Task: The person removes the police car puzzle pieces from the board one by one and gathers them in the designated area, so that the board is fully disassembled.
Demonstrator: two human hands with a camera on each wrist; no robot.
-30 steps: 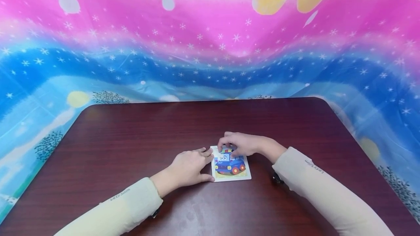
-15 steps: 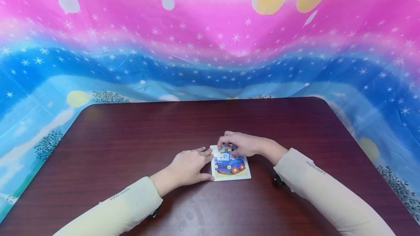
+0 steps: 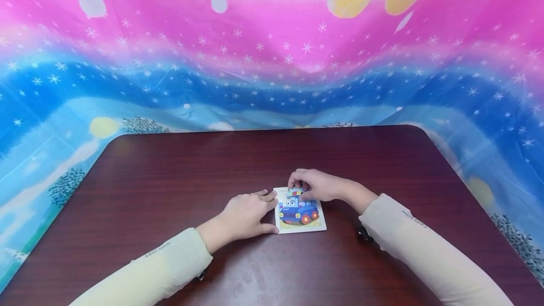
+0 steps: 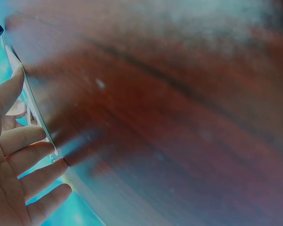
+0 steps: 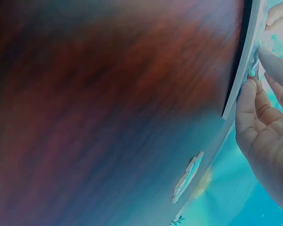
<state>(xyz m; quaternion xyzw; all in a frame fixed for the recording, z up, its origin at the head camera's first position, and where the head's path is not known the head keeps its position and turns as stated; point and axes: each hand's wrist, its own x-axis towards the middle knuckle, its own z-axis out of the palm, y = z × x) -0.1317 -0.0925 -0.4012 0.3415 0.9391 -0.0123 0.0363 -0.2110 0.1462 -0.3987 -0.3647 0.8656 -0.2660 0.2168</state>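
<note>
A white-framed jigsaw puzzle board [image 3: 299,229] with a blue cartoon car lies flat on the table. Along its left edge, my left hand [image 3: 245,216] steadies it, thumb at the near corner and fingertips at the far one, all fairly straight. My right hand [image 3: 320,184] is over the board's far side. Its thumb and fingers pinch a puzzle piece [image 3: 294,193] bearing the car's coloured roof light, which looks slightly raised from the picture. In the right wrist view a second loose piece [image 5: 187,178] lies on the table beyond the board; the head view does not show it.
The dark reddish-brown wooden table [image 3: 191,164] has rounded far corners. A pink and blue patterned cloth [image 3: 263,51] hangs behind and around it.
My right hand has shifted slightly right, and the roof-light piece has moved with it, out of line with the car. My left hand stays at the board's edge.
</note>
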